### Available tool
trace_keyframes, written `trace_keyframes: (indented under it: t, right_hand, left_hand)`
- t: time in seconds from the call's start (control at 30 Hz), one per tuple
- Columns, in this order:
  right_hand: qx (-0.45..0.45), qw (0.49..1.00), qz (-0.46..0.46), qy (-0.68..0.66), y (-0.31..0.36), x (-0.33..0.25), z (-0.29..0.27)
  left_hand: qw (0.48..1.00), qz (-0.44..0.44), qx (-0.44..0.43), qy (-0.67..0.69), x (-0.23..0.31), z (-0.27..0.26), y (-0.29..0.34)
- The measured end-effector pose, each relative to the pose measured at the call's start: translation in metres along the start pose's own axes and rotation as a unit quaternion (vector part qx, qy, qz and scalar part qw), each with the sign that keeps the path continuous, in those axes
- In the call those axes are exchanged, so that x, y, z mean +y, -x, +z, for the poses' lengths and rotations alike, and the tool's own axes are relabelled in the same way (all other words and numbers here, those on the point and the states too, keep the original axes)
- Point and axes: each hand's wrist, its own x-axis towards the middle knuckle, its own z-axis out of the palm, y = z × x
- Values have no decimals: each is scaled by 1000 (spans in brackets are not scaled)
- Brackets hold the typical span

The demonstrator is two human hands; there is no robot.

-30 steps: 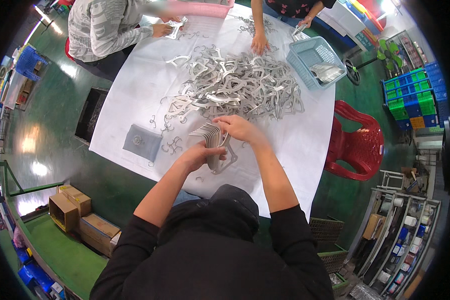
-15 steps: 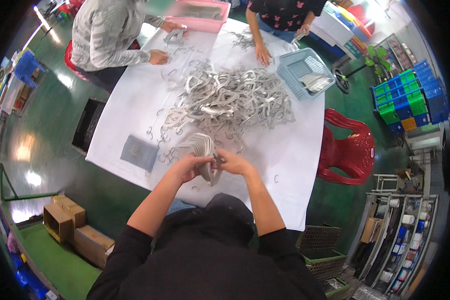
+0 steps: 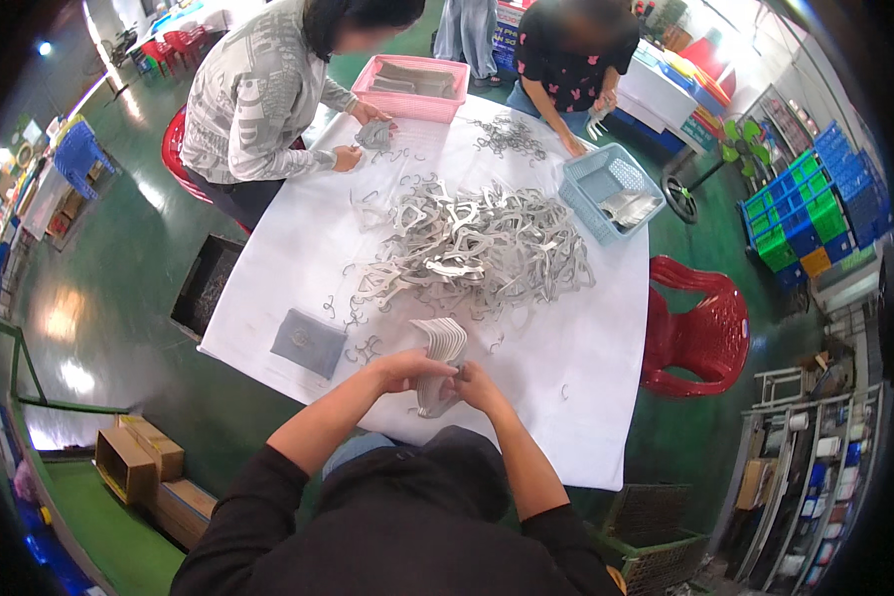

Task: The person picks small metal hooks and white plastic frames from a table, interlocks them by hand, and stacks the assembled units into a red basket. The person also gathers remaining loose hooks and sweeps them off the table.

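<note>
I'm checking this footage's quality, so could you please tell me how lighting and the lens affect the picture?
Head view: edges of the tablecloth bow, and the picture's corners go dark; head view: bright glare lies on the green floor at left; head view: the metal pile catches highlights, while the pale stack in the left hand contrasts weakly with the tablecloth.

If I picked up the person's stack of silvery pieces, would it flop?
The stack is probably stiff, since its upper edges show no sag above the left hand and right hand. It might slide apart, because many separate thin layers show. It may feel heavy for its size, as the grey shine looks like metal.
</note>
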Motion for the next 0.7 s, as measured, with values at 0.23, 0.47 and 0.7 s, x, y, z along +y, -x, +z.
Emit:
trace_keyframes:
  t: [0.23, 0.47, 0.7]
  right_hand:
    - [273, 960, -68, -3, 5, 4, 52]
    - [487, 871, 62, -36, 15, -7, 47]
    - [521, 851, 32, -47, 27, -24, 13]
  left_hand:
    - [911, 80, 106, -390, 7, -13, 0]
    - [815, 197, 290, -461, -48, 20, -23]
    - [759, 221, 290, -539, -23, 46, -68]
